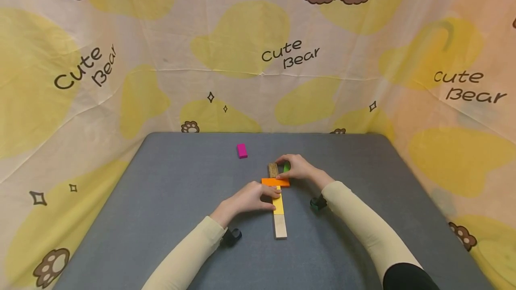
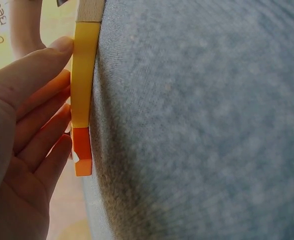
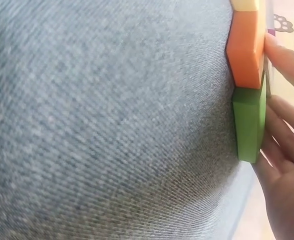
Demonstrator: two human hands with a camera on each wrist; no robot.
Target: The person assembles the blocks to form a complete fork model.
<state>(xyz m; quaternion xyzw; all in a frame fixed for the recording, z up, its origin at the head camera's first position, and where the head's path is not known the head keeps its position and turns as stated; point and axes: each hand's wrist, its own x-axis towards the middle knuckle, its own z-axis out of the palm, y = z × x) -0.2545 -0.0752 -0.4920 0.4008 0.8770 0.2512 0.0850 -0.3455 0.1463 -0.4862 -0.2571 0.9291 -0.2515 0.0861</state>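
A row of flat blocks lies on the grey tabletop. A pale wooden block (image 1: 280,226) is nearest, then a yellow block (image 1: 278,205), then an orange block (image 1: 269,182) set crosswise. Beyond the orange one, a brown speckled block (image 1: 273,170) and a green block (image 3: 249,122) lie side by side. My left hand (image 1: 251,197) touches the yellow block with thumb and fingertips. Over the far end, my right hand (image 1: 296,167) has its thumb at the orange block and its fingers by the brown and green blocks, partly covering the green one.
A magenta block (image 1: 242,151) lies alone toward the back of the grey table (image 1: 193,164). Printed cloth (image 1: 242,102) hangs behind and along both sides. Dark wrist straps (image 1: 231,237) show below the sleeves.
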